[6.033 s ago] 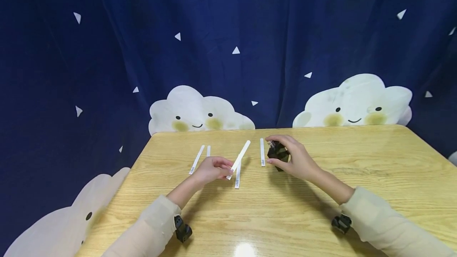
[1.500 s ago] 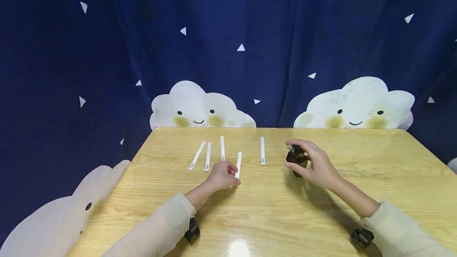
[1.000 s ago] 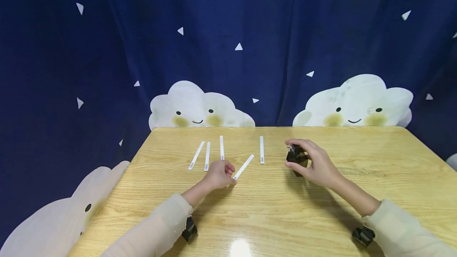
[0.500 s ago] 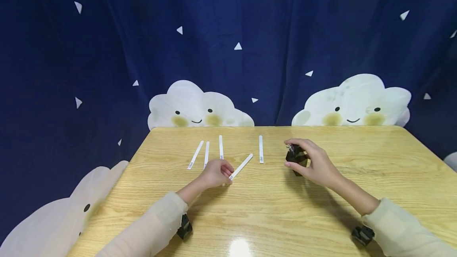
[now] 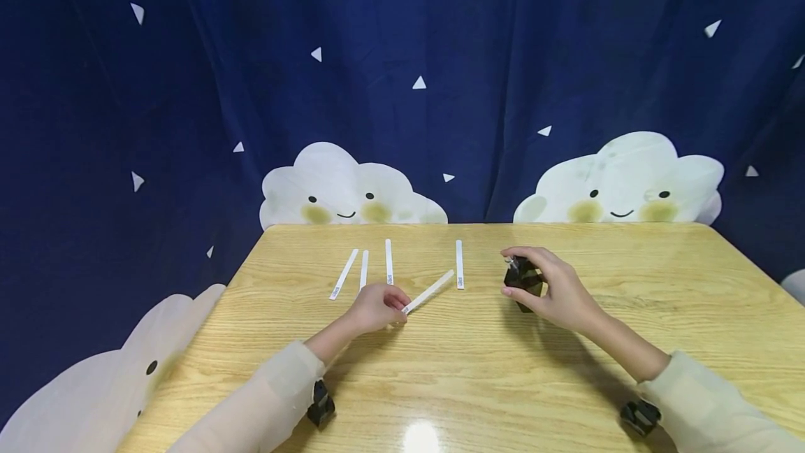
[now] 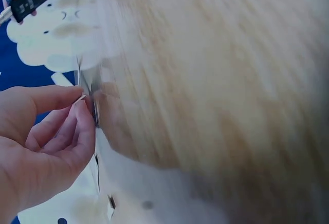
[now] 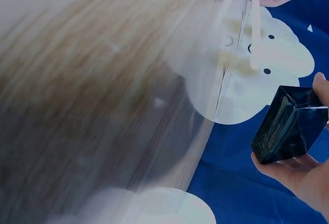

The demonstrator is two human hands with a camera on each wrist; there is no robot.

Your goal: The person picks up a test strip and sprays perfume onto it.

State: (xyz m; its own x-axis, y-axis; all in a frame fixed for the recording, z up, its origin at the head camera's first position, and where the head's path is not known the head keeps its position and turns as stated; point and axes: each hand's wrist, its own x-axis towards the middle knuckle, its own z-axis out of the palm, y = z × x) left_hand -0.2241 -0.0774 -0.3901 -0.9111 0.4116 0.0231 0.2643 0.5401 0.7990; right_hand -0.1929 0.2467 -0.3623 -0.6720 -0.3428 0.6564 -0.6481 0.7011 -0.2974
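Between thumb and fingers, my left hand pinches the printed end of a white paper test strip, which slants up to the right. In the left wrist view the strip is seen edge-on at the fingertips. My right hand holds a dark glass perfume bottle by its top and lower side, its clear nozzle facing left. The right wrist view shows the bottle tilted, with thick glass walls. Several more strips lie on the table: two at the left, one behind the left hand, one further right.
The wooden table reaches back to a dark blue curtain with white triangles and cloud shapes. A small black camera is worn on each wrist. Light glares off the table's front.
Since six seconds ago, my left hand has laid one strip down at the back and picked up the nearer one, swinging its far end right and up. My right hand has shifted right with the bottle.
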